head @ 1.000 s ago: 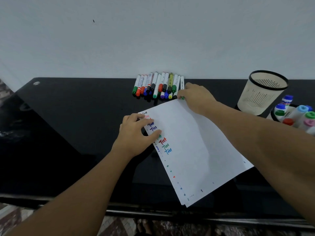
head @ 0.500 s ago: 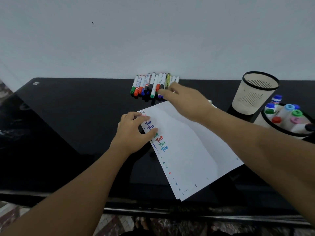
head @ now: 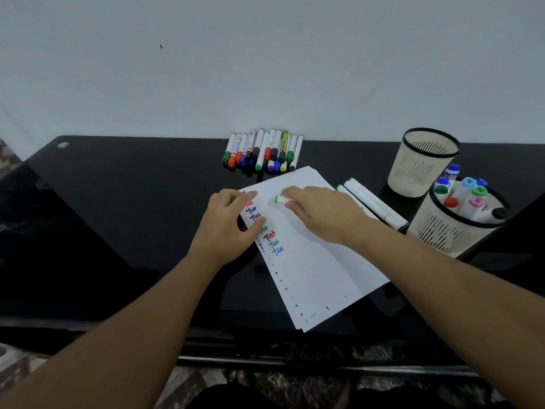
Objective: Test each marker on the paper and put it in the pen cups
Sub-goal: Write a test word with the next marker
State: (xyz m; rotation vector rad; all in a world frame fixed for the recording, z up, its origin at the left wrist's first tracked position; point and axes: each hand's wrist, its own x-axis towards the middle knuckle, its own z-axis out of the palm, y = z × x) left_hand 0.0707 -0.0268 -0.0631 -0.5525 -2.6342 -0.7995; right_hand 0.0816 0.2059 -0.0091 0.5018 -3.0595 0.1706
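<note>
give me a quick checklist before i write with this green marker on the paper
1. Marker in hand: ok, right hand grips the green marker over the sheet.
2. Cap off: cannot tell, only its green end shows past the fingers.
3. Paper held: ok, left hand presses the paper at its left edge.
4. Free space to write: ok, blank area below the "Test" column.
5. Cup with room: ok, far pen cup looks empty; near pen cup already holds markers.
</note>
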